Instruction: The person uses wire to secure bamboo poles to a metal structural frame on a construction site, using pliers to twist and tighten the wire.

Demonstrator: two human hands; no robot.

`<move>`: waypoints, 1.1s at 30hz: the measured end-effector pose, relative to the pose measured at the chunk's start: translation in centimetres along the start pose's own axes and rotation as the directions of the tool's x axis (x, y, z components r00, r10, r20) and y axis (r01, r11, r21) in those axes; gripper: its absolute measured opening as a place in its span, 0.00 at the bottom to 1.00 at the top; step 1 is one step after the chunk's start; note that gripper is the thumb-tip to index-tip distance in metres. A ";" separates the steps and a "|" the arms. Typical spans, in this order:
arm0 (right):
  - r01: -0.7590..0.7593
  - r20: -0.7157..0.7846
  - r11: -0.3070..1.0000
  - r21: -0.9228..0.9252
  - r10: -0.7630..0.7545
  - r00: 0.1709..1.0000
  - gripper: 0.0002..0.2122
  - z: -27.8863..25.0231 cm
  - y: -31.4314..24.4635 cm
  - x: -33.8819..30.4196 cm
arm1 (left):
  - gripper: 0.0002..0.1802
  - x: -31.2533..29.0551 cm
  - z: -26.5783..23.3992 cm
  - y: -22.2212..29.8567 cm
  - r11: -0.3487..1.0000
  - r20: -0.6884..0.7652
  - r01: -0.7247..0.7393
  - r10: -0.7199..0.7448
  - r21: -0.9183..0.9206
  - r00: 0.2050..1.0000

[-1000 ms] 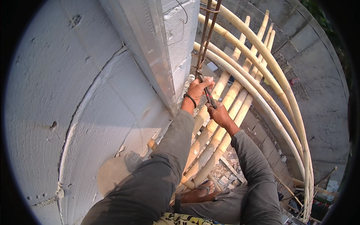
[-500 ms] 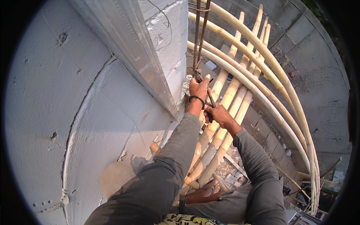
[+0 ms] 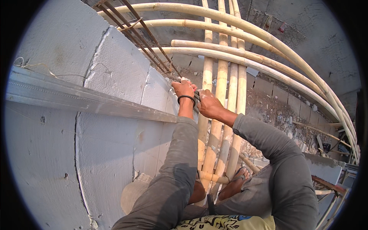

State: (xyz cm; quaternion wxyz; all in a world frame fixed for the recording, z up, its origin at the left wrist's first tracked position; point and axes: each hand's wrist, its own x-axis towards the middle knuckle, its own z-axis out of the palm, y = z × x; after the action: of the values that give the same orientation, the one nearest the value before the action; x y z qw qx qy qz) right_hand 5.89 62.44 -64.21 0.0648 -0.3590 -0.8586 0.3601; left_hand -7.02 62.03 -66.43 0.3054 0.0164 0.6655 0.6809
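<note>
Both my hands are close together at the foot of several rusty steel bars (image 3: 155, 48), beside the block wall's edge. My left hand (image 3: 184, 89), with a black band at its wrist, is closed at the lower end of the bars; its fingers hide what they grip. Just right of it, my right hand (image 3: 211, 105) is wrapped round dark-handled pliers (image 3: 197, 96). Their jaws are hidden behind my left hand. A thin wire tie (image 3: 131, 24) crosses the bars higher up.
A long metal straightedge (image 3: 92, 100) leans across the pale block wall (image 3: 111, 142) at left. Bamboo poles (image 3: 213, 149) run under my feet, crossed by longer bent-looking poles (image 3: 253, 30). Rubble (image 3: 283, 119) lies below at right.
The view has turned, so the bars now slant at upper left and the straightedge lies nearly level. My right hand has moved up against my left, with the pliers still in it.
</note>
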 end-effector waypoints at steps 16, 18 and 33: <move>0.035 0.029 0.973 0.227 -0.043 0.999 0.24 1.7 2.9 0.2 | 0.10 -0.2 0.0 0.6 0.986 0.165 0.085 -0.061 -0.144 0.984; 0.068 -0.051 0.997 0.044 -0.066 0.997 0.24 2.0 2.0 0.5 | 0.08 -0.3 -0.2 1.2 0.965 0.175 0.119 -0.078 -0.235 0.981; 0.191 -0.153 0.893 -0.407 -0.273 0.950 0.24 -0.6 2.9 1.3 | 0.21 1.5 -1.2 -1.2 0.701 0.555 0.348 0.083 -0.623 0.828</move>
State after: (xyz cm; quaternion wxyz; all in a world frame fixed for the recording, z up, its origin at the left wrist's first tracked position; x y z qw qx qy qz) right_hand 6.78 65.07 -65.91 0.1238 -0.2943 -0.9382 0.1340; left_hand -8.31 61.53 -68.28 0.5142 0.0415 0.2401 0.8223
